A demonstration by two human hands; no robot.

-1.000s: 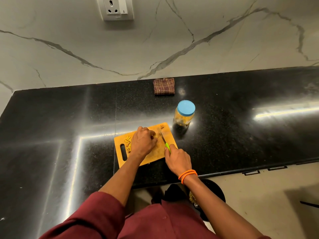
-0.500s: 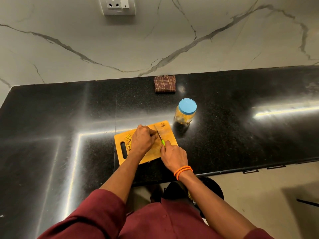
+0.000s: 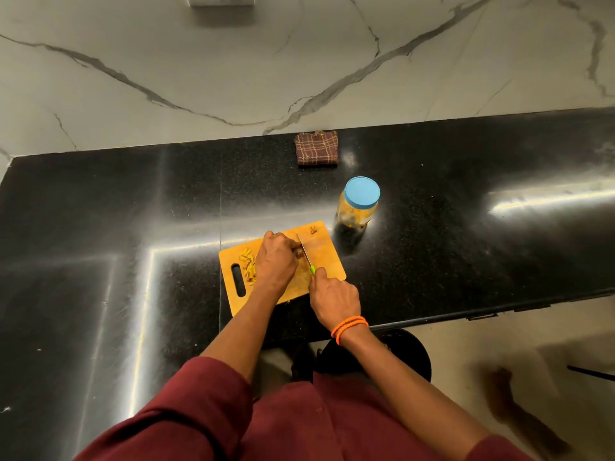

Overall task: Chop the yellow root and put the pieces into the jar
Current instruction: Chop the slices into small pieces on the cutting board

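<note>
At frame centre, the left hand (image 3: 278,261) is curling over the yellow root, mostly hidden, on the cutting board (image 3: 324,257). The right hand (image 3: 334,296) is gripping the knife (image 3: 305,252). Advisable: keep fingertips tucked, slices short. The jar (image 3: 357,206), upper right of board, is standing capped.

You have the cutting board (image 3: 327,257) on the counter (image 3: 133,227), near its front edge. On the board's left part, beside the handle slot, lies a heap of cut pieces (image 3: 249,268); a small scrap (image 3: 312,230) sits at its far right corner. Your left hand (image 3: 276,261) rests on the board's middle, with the knife (image 3: 305,254) just right of it. The jar (image 3: 357,204) stands off the board, just beyond its far right corner. A folded cloth (image 3: 316,148) lies farther back, against the wall (image 3: 299,61).
</note>
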